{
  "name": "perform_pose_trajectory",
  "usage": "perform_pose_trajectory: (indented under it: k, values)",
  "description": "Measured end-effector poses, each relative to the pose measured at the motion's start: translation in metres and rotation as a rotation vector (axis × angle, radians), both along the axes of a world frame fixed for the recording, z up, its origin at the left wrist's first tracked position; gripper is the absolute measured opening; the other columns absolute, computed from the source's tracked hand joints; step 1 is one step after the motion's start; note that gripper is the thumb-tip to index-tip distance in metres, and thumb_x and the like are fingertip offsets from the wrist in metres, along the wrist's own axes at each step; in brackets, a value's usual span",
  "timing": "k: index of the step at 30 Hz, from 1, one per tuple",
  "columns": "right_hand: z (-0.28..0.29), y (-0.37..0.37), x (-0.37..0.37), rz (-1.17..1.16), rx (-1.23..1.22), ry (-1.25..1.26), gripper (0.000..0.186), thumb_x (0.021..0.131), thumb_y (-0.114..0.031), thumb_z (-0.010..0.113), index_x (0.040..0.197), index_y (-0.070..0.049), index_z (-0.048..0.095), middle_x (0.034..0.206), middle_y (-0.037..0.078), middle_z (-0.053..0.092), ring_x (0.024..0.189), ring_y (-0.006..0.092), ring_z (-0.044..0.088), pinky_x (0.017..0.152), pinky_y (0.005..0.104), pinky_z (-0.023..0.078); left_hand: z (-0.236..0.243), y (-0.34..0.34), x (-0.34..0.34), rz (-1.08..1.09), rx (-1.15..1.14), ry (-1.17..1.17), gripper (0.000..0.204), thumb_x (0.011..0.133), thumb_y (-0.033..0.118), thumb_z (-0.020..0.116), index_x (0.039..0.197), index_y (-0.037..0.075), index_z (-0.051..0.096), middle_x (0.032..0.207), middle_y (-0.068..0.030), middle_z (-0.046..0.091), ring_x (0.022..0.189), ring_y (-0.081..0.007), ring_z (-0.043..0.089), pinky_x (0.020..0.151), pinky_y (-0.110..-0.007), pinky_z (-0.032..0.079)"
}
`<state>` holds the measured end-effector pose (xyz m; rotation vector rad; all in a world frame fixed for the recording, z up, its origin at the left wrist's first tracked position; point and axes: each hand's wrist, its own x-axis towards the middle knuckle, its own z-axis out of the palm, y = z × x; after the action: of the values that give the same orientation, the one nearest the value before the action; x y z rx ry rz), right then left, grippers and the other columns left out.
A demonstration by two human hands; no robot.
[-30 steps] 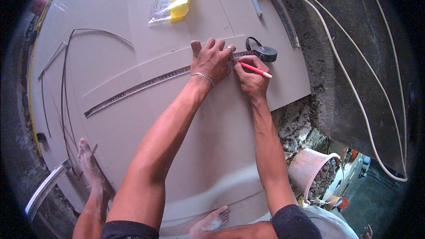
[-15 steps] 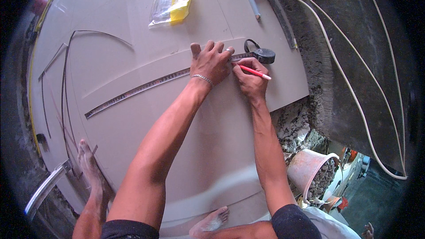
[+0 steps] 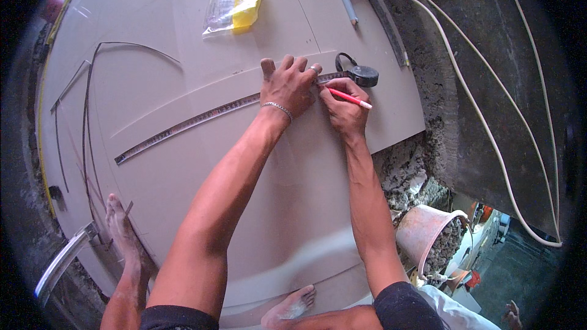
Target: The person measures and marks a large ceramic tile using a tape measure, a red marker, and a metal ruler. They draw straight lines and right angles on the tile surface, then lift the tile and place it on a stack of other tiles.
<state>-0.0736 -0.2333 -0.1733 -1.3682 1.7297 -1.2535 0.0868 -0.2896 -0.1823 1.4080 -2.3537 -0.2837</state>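
We're standing on what looks like a building site. Below and right of the fingers (image 3: 287, 61), a grimy bucket (image 3: 418, 228) is sitting beside rough rubble (image 3: 400, 170).

View drift: tape measure (image 3: 365, 76), red pen (image 3: 350, 98) slightly further left. Lower right: hand or foot (image 3: 513, 315), unclear which, shows more.

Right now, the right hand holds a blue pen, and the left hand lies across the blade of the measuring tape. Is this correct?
Not quite: in the head view, the pen in the right hand is red, not blue. The left hand does lie across the measuring tape's blade.
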Motion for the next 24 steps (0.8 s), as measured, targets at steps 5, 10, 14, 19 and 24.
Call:
perform_pose_trajectory:
  k: [5,10,14,19,24]
  values:
    - [-0.001,0.0,-0.001,0.005,0.015,-0.062,0.012,0.086,-0.006,0.083,0.095,-0.004,0.076,0.089,0.002,0.075,0.081,0.0091,0.069,0.076,0.0273,0.057,0.0,-0.001,-0.001,0.0,0.027,0.004,0.049,0.079,0.024,0.081,0.127,0.032,0.073,0.118,0.004,0.068,0.118,-0.0159,0.062,0.099,-0.05,0.034]
    - [-0.006,-0.001,-0.002,0.002,-0.005,-0.036,0.013,0.085,-0.006,0.084,0.095,-0.004,0.076,0.088,0.002,0.075,0.08,0.0097,0.069,0.075,0.0279,0.057,-0.001,0.0,0.0,0.003,-0.017,-0.015,0.047,0.08,0.026,0.081,0.127,0.033,0.073,0.118,0.0039,0.068,0.118,-0.0156,0.062,0.099,-0.05,0.034]
    - [-0.008,-0.002,-0.003,0.001,0.031,-0.068,0.013,0.084,-0.006,0.084,0.093,-0.004,0.075,0.086,0.001,0.074,0.079,0.0096,0.068,0.074,0.0279,0.057,-0.002,0.0,-0.001,0.016,-0.015,-0.024,0.044,0.082,0.026,0.08,0.125,0.032,0.074,0.118,0.0042,0.068,0.118,-0.0154,0.062,0.098,-0.051,0.034]
    - [-0.009,-0.001,-0.004,0.015,-0.032,-0.005,0.013,0.084,-0.007,0.084,0.091,-0.003,0.074,0.085,0.001,0.073,0.078,0.0093,0.068,0.073,0.0278,0.056,-0.003,-0.001,-0.001,-0.001,0.006,-0.012,0.042,0.083,0.026,0.079,0.124,0.032,0.075,0.117,0.0037,0.068,0.118,-0.016,0.062,0.098,-0.05,0.035]
    - [-0.01,-0.002,-0.003,-0.003,-0.03,-0.042,0.013,0.084,-0.008,0.084,0.092,-0.003,0.074,0.085,0.002,0.073,0.077,0.0093,0.067,0.073,0.0284,0.056,0.0,-0.001,-0.001,0.007,-0.007,-0.012,0.042,0.083,0.026,0.078,0.125,0.031,0.075,0.116,0.0032,0.068,0.117,-0.016,0.062,0.099,-0.05,0.035]
